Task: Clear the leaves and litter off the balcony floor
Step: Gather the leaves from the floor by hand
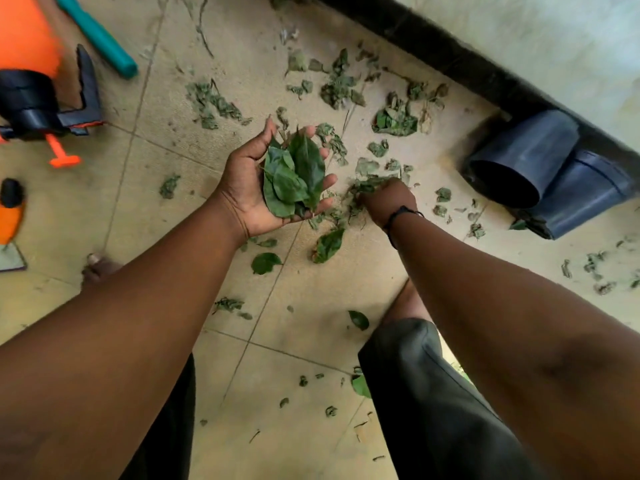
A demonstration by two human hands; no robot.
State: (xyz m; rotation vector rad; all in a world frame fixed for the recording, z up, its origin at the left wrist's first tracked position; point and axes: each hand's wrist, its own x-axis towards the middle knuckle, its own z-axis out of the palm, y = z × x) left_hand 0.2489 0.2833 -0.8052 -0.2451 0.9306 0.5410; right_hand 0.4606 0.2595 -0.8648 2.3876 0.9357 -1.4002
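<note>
Two bare forearms reach down from the bottom of the view, over dark trouser knees (436, 393). The left hand (273, 181) is turned palm up, fingers loosely cupped around a stack of fresh green leaves (294, 178). Just right of it, the right hand (386, 199) is down at the floor (311, 292), knuckles up, its fingers closed on a clump of wilted leaves (367, 187); a dark band (398, 216) circles its wrist. More leaf litter (341, 81) lies scattered over the beige tiles beyond the hands, towards the wall, and single leaves lie nearer the knees. Two dark pots (533, 168) lie on their sides, nested, against the black skirting at the right. At the left edge sit an orange sprayer (31, 64) and a teal handle (98, 36).
</note>
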